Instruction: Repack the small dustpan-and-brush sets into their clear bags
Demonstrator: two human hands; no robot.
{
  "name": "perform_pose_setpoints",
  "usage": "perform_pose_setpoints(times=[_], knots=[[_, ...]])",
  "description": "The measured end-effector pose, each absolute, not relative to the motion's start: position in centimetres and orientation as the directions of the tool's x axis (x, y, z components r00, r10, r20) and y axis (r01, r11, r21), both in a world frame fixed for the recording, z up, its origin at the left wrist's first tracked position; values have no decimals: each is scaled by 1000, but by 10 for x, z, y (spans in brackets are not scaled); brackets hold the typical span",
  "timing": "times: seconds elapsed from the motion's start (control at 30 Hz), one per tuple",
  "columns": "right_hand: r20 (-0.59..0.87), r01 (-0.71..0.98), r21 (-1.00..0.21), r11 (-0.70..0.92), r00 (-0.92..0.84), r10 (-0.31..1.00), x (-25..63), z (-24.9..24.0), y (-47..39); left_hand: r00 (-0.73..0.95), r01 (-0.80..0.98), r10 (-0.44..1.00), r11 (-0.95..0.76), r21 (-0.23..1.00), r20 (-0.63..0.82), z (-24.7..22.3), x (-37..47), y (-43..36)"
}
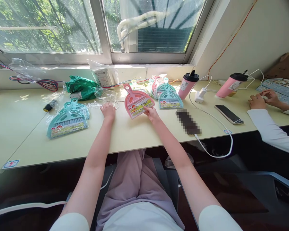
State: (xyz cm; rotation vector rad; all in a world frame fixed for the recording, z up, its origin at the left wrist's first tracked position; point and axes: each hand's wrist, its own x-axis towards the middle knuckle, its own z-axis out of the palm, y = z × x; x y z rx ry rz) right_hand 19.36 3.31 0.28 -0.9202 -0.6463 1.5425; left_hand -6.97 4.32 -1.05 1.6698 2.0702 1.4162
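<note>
A pink dustpan set with a brush and a printed label is held at its lower right corner by my right hand. My left hand rests on the table to the left of it, beside clear plastic wrapping; whether its fingers hold any of the film is hard to see. Wrapped teal dustpan sets lie at the left. Behind my right hand stand more sets, a teal one in front and pink and green ones partly hidden behind it.
A green plastic bag lies near the window. Two pink cups, a white charger, a cable and two phones are at the right. A co-worker's hands are at the far right. The pale table ends near my lap.
</note>
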Motion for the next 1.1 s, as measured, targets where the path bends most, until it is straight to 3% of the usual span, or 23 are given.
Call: perform_pose_setpoints(times=[0.17,0.27,0.43,0.53,0.73,0.93,1.1], knots=[[-253,-488,-838,-243,-48,966,196,1,34,-253,723,838,-168,670,484,-7,-66,42],[-283,-447,-850,-277,-56,957,195,1,32,-281,774,828,-103,625,485,0,-65,38],[-295,-408,-863,-299,-74,953,194,2,31,-282,942,880,180,282,382,8,-69,32],[-291,-382,-871,-308,-102,951,194,3,30,-243,965,889,181,190,389,10,-67,31],[-260,-351,-885,-304,-167,951,193,0,31,-166,947,777,-45,317,607,16,-58,27],[-196,-342,-901,-268,-231,953,194,3,30,-187,832,662,-286,475,726,19,-58,21],[-148,-458,-868,-191,-128,981,191,6,30,-226,769,571,-392,504,789,19,-60,20]])
